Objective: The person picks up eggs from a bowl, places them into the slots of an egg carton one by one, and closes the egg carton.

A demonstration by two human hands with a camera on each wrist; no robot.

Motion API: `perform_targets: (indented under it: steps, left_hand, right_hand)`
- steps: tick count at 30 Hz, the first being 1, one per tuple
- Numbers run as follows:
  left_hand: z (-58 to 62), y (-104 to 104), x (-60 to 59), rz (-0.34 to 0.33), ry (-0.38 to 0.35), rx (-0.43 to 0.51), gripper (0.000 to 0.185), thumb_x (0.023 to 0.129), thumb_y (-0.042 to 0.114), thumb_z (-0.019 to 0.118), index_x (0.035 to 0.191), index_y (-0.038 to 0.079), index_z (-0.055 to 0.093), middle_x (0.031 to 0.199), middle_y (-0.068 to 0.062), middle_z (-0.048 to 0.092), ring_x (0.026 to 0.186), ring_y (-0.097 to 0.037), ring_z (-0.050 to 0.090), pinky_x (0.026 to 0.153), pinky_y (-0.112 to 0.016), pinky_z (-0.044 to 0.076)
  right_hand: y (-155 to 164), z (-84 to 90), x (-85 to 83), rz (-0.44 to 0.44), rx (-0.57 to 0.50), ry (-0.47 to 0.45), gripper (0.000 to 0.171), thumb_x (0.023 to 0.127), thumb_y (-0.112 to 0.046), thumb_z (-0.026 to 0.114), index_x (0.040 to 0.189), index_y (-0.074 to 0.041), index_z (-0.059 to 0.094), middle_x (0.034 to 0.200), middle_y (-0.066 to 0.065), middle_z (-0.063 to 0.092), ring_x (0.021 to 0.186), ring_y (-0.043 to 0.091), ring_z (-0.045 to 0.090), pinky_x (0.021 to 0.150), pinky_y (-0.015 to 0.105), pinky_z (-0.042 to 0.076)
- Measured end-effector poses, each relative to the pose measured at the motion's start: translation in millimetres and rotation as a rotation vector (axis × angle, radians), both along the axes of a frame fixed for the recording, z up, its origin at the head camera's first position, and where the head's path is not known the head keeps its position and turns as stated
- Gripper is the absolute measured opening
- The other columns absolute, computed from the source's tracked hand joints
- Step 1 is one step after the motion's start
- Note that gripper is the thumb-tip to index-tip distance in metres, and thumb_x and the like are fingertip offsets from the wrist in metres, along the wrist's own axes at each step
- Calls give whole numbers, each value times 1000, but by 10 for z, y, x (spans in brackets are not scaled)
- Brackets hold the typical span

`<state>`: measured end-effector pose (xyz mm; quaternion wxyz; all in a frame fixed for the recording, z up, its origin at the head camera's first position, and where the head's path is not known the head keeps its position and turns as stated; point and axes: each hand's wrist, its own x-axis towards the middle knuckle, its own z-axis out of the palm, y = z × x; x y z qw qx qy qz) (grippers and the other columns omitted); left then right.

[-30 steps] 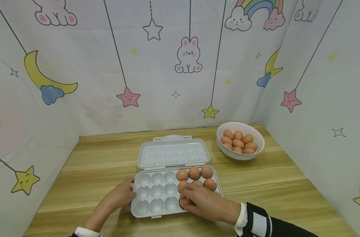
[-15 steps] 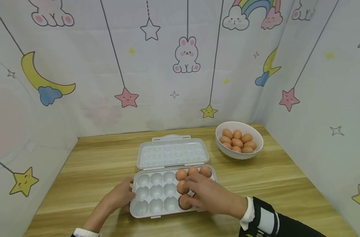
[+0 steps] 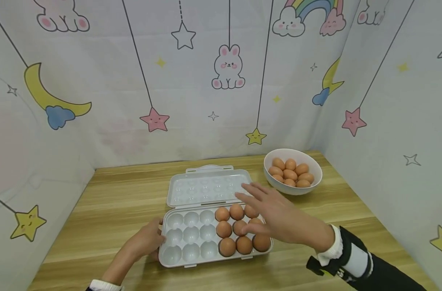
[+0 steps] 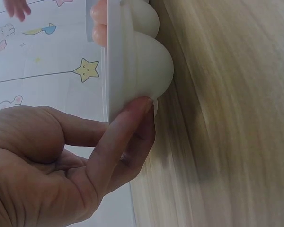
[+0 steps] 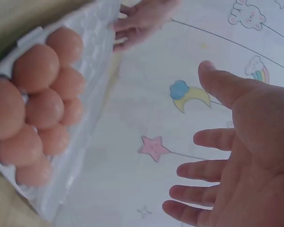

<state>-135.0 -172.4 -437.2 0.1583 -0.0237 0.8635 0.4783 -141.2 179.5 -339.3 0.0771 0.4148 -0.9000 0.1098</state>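
Brown eggs fill the right half of the tray (others sit in the bowl). Your left hand pinches the tray's left end; your right hand, spread and holding nothing, hovers above, where a low sweep could crack one.

The black right sleeve has a broad white band and crinkled white cuff, with a small black block beside it. Another white cuff edges the dark left sleeve.
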Motion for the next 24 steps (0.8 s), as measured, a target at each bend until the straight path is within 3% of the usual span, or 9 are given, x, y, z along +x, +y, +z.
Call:
perform_targets:
  steps: [6, 15, 24]
  left_hand:
    - [-8, 5, 1, 2, -18, 7, 48, 85, -12, 47, 129, -15, 28, 88, -21, 52, 67, -26, 61, 48, -38, 56]
    - [-16, 4, -4, 5, -9, 10, 47, 85, -13, 47, 128, -15, 29, 88, -21, 53, 66, -26, 61, 48, -38, 56]
    - [-17, -4, -11, 7, -8, 14, 48, 85, -13, 47, 128, -16, 28, 88, -22, 52, 66, -26, 61, 47, -38, 56]
  right_hand:
    - [168, 237, -25, -80, 48, 60, 81, 82, -67, 47, 148, -26, 22, 152, 4, 19, 139, 24, 13, 108, 51, 25]
    - [426, 476, -115, -177, 82, 105, 83, 83, -65, 47, 149, -26, 17, 154, 4, 13, 140, 27, 7, 107, 55, 18]
    - [695, 612, -323, -300, 61, 32, 72, 91, -55, 43, 149, -21, 19, 153, 9, 16, 139, 31, 8, 106, 58, 19]
